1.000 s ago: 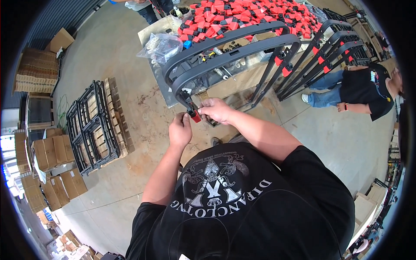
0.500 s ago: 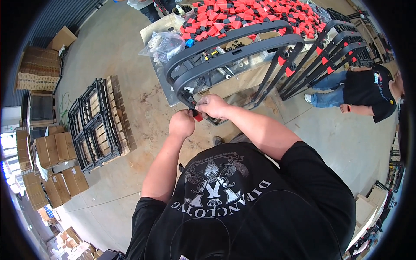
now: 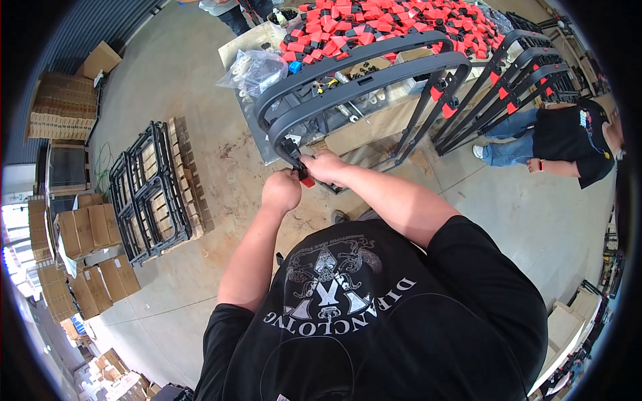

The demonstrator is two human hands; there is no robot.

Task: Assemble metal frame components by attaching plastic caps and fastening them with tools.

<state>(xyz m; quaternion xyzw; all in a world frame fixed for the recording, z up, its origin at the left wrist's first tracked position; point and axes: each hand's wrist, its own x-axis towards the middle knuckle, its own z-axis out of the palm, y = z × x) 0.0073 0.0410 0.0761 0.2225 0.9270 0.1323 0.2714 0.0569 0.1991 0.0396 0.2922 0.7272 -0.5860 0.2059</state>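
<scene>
Toward eleven o'clock, just off centre, gripping the end of the dark frame point(image 3: 334, 97) at its red clip point(image 3: 307, 182) with left hand point(image 3: 281, 192) and right hand point(image 3: 328, 166), finer hold hidden. Could slip and pinch if pushed crooked.

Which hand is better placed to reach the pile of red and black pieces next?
Probably your right hand: it's nearer the pile than your left hand, though both are at the near end of the black frame.

The floor point(image 3: 170, 297) is brightly lit, glare whitens the left rim, and 4 corners blacken.
</scene>
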